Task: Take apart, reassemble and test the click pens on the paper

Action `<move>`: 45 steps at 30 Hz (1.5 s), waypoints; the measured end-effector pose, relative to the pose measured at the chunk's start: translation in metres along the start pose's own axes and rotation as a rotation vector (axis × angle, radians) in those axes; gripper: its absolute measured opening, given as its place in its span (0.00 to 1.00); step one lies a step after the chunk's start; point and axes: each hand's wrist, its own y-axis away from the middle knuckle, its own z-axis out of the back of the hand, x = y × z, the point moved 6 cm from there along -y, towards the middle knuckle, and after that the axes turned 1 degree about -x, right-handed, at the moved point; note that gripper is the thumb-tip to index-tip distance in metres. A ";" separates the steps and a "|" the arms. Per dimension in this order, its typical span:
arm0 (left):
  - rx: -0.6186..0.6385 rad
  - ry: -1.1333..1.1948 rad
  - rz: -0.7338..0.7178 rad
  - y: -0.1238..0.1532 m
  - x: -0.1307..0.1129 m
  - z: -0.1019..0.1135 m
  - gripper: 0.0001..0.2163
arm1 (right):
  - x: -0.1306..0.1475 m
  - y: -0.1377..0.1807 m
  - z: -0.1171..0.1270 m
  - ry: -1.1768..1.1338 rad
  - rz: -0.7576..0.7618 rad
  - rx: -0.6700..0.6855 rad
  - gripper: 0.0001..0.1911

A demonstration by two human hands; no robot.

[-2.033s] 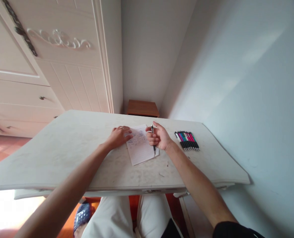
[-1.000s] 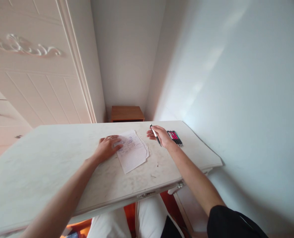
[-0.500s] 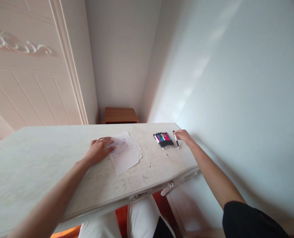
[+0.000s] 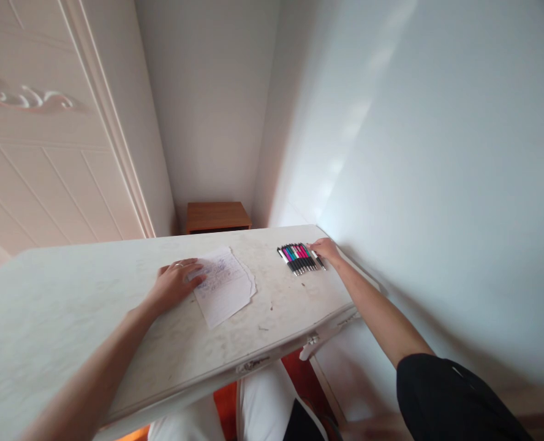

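My left hand (image 4: 176, 283), a ring on one finger, lies flat with its fingers stretched onto the left edge of some torn paper sheets (image 4: 226, 297) covered in blue handwriting. To the right, my right hand (image 4: 326, 248) pinches the upper part of a white-and-black pen (image 4: 319, 261), whose tip points toward me. That pen lies close beside the right end of a row of several pens (image 4: 298, 260), set side by side with white, purple, teal and pink barrels and black grips. My fingers partly cover the held pen's top.
The whitish worn desk (image 4: 92, 306) carries small dark specks near the pens. A wall (image 4: 437, 184) rises along its right side. Behind stands a brown wooden cabinet (image 4: 219, 214), and a pale panelled wardrobe (image 4: 46, 153) is at the left.
My right hand has moved the pen left, closing most of the gap to the row. My left hand stays on the paper; the whole view has shifted slightly.
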 end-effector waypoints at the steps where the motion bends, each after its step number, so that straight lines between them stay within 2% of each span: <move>1: 0.000 0.000 0.000 0.000 0.000 0.000 0.21 | 0.000 -0.001 0.000 0.012 -0.005 -0.001 0.14; 11: -0.030 0.012 -0.019 0.000 0.002 -0.002 0.19 | 0.000 0.009 0.004 0.074 0.016 0.004 0.14; 23: -0.005 0.000 -0.024 0.000 0.003 -0.004 0.21 | 0.000 0.010 0.000 -0.028 -0.027 0.024 0.09; 32: 0.002 -0.002 -0.008 0.000 0.002 -0.002 0.20 | 0.003 0.012 -0.003 -0.070 -0.028 0.055 0.09; 37: -0.018 0.008 -0.014 -0.001 0.003 -0.003 0.20 | 0.004 0.014 -0.002 -0.018 -0.002 0.061 0.10; 41: -0.001 0.001 -0.013 -0.001 0.003 -0.004 0.21 | 0.012 0.020 0.004 0.078 0.040 0.013 0.10; 45: 0.001 0.001 -0.012 0.000 0.002 -0.002 0.21 | 0.026 0.028 0.005 0.159 0.064 -0.033 0.16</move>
